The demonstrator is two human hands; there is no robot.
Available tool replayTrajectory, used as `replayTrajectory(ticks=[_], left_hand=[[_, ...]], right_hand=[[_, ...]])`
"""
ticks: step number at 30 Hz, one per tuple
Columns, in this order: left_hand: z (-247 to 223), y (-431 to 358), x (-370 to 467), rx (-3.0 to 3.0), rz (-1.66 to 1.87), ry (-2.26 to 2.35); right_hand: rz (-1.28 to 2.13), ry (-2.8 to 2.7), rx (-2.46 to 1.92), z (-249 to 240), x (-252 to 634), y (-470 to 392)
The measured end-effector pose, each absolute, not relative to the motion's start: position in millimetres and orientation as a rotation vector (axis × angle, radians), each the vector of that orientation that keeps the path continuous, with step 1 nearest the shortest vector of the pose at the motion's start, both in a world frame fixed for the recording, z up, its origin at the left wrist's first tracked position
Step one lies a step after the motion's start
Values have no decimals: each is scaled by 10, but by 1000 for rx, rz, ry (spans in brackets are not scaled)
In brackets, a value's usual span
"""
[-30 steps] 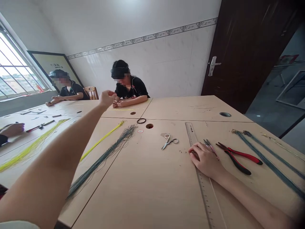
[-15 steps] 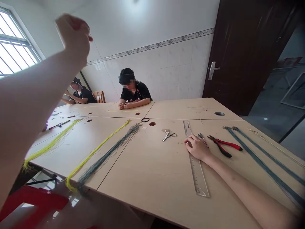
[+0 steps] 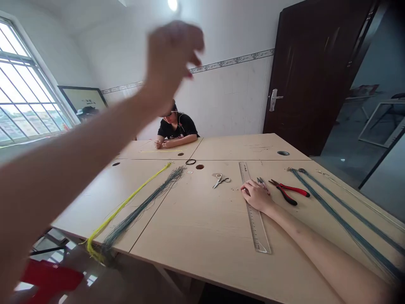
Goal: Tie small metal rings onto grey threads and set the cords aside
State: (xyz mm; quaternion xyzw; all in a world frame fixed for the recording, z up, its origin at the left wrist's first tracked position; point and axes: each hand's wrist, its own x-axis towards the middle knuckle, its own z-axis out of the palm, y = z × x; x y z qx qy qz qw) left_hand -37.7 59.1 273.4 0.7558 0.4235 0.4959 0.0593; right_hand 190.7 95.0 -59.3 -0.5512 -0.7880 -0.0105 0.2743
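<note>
My left hand is raised high in front of the wall, at the end of an outstretched arm. Motion smears its fingers, which look bent, and whatever they may hold does not show. My right hand rests on the clear ruler, its curled fingers gripping the ruler across the middle. Just beyond that hand lie small thread snips, partly hidden. Pliers with red and black handles are to its right. To its left is a small pair of scissors.
Yellow threads and grey-green threads hang over the table's front edge at left. More grey-green bundles lie at right. Also on the table are a black ring and a cable hole. A person sits opposite.
My left hand has swept to the right across the view, and a thin thread seen trailing from it before no longer shows. My right hand stays on the ruler. The view has shifted slightly.
</note>
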Motion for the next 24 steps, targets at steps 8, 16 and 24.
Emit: replayTrajectory(ticks=[8, 16, 24], left_hand=[[289, 728, 268, 1770, 1181, 912], [-371, 760, 141, 1527, 1027, 905], [-302, 609, 164, 1451, 1008, 806]], right_hand=[[-22, -2068, -1483, -553, 1886, 925], [194, -1898, -1418, -475, 1929, 893], [712, -1781, -1254, -152, 1753, 479]])
